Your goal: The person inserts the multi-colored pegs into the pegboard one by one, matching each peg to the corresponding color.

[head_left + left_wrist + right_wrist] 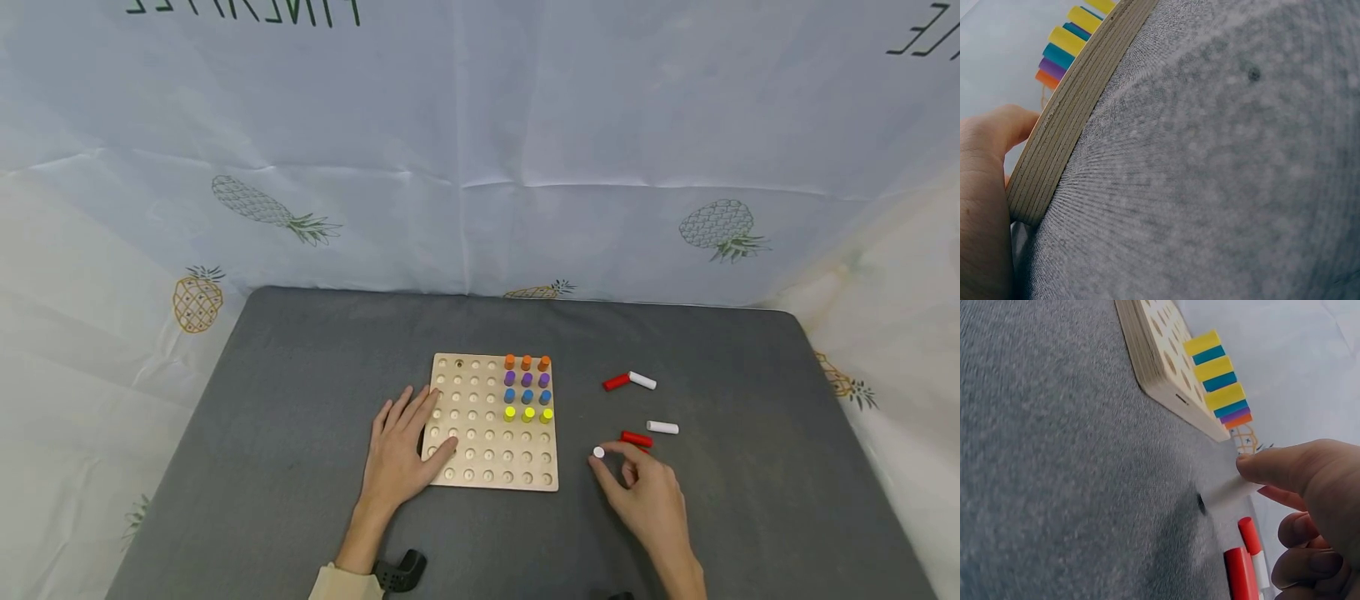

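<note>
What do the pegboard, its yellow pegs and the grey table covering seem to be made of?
Pegboard: most likely plywood, pale and apparently unpainted; the left wrist view shows thin stacked layers along its edge.
Yellow pegs: smooth, evenly coloured and fairly matte; painted wood or plastic, the look leaves it open.
Grey table covering: probably fabric, dull, with a fine thread-like texture up close.

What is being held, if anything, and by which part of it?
The right hand pinches a white peg near its upper end, between thumb and forefinger. The left hand rests at the left edge of the wooden pegboard.
</note>
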Tool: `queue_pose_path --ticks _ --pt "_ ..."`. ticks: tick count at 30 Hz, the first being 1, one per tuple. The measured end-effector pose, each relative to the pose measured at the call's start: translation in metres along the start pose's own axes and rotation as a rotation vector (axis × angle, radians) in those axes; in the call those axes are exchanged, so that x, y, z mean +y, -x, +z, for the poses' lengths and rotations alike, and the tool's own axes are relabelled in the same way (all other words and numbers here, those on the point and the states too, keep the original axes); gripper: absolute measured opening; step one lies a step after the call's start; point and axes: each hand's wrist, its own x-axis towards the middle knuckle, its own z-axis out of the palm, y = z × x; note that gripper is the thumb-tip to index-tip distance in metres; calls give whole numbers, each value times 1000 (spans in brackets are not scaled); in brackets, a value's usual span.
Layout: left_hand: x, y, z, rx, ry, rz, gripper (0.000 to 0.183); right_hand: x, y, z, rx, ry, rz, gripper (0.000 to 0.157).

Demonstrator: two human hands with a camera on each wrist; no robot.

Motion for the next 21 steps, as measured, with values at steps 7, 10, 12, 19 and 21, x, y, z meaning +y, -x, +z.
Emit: queue_pose_path --ticks 7,10,12,19,21 --pt "0 0 1 0 4 -4 75 -10 -2 2 5 -36 -16 18" --pt "0 0 0 -1 4 -4 75 -15 -4 4 3 -65 -27 19" --pt "0 0 0 -3 4 -5 75 -20 -5 5 -5 -82 -29 20" --pt "1 0 -1 3 8 -1 75 -34 -8 12 -38 -117 -39 21" --pt "1 0 -1 6 10 2 74 -37 -9 13 -48 -130 -45 21"
